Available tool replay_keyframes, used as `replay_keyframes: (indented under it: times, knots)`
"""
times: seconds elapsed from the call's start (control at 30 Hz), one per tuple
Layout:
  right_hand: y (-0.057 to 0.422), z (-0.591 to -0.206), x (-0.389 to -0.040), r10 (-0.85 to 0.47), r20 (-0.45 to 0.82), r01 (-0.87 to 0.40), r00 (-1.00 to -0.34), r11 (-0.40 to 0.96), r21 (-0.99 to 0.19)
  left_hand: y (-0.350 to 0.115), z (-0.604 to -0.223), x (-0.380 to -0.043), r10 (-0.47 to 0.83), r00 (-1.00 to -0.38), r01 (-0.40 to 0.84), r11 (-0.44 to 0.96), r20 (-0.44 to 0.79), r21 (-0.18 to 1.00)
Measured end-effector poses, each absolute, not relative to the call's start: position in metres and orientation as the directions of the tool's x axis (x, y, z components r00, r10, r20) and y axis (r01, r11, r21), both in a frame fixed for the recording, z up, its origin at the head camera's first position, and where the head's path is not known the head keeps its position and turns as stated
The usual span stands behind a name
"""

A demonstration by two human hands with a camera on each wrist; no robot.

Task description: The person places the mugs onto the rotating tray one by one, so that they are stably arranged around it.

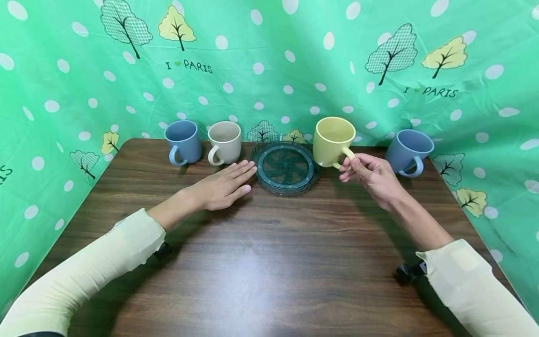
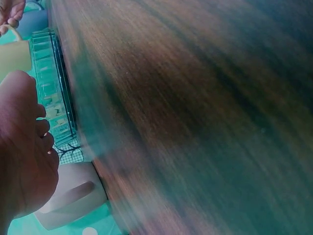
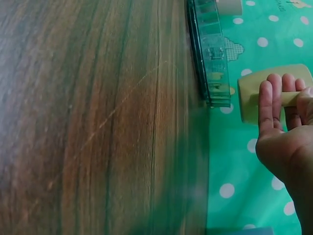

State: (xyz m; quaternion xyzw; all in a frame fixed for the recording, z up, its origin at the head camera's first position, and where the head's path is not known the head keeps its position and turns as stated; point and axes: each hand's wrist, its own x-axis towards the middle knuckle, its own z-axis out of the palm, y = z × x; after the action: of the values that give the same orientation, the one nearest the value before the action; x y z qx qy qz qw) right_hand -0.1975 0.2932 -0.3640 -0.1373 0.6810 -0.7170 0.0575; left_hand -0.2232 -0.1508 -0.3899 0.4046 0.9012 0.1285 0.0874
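While the left hand [image 1: 221, 188] is showing straight fingers [image 1: 245, 176] mid-frame, the right hand [image 1: 372, 177] is pinching a yellow mug [image 1: 330, 147] by its handle [image 1: 348, 153], likely for balance.

Yellow on the mug [image 1: 328, 147], two o'clock from the teal dish [image 1: 288, 167]; woodgrain brown on the desk [image 1: 303, 243]; white-dotted green on the cloth [image 1: 303, 28].

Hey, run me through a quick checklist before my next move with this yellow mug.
1. Right hand gripping the yellow mug by its handle: ok.
2. Yellow mug lifted off the table: ok, the right wrist view shows a gap.
3. Yellow mug roughly upright: ok.
4. Yellow mug over the middle of the round tray: not ok, off toward its right side.
5. Left hand touching the tray: cannot tell.
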Motion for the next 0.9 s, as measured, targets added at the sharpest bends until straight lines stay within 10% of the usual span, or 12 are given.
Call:
replay_keyframes:
  times: [0.9]
  knots:
    - [0.258, -0.378, -0.199, -0.346, 0.128, -0.106, -0.929, -0.084, -0.991, -0.15, -0.393, -0.223, 0.755, -0.655, 0.719, 0.633, -0.025, 0.287]
